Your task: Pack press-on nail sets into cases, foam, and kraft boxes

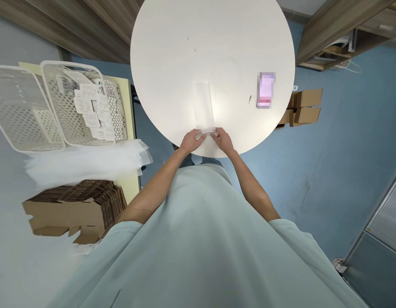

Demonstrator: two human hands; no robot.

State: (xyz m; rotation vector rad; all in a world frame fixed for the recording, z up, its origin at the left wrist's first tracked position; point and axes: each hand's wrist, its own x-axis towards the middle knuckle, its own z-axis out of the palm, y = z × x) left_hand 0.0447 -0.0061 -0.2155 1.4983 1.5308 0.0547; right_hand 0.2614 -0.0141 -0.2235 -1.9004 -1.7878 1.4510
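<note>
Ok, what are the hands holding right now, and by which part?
Both the left hand and right hand pinch the near end of a clear plastic bag lying flat on the round table.

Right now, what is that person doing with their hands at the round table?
A person stands at a round white table and holds the near end of a long clear plastic bag that lies flat on it. The left hand and the right hand pinch that end from either side. To the left, a side table carries white baskets, one with small packets, a stack of clear bags and flat cardboard boxes.
</note>
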